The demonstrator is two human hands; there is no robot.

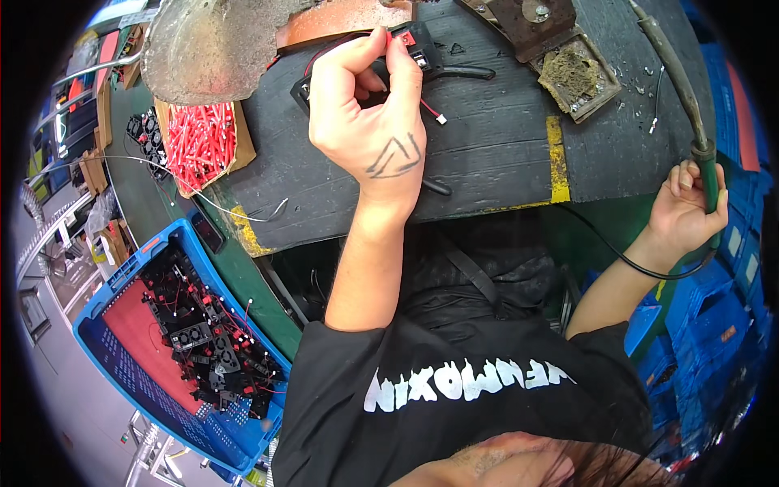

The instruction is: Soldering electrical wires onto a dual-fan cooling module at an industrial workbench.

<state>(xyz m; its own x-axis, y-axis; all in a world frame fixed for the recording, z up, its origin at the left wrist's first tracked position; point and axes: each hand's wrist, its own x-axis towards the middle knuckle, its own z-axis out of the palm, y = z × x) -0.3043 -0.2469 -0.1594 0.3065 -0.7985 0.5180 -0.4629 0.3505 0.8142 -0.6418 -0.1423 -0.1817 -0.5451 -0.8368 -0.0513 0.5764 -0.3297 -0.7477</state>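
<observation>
My left hand (365,118) is pinched over a black plastic housing (426,50) on the workbench. Red shows at its fingertips, beside a red part (406,38) of the housing, but what they grip is too small to make out. Much of the housing lies hidden under this hand. A thin red wire with a white plug (441,118) sticks out next to it. At the right, my right hand (686,207) is closed round the green handle of a soldering iron (677,77), whose tip points up and away from the housing.
A cardboard box of short red wires (201,142) stands left on the bench (487,154). Lower left is a blue crate (105,345) with several black assemblies. A tray with a yellowish sponge (570,73) sits at the back right. A grey metal plate (215,53) overhangs the far left.
</observation>
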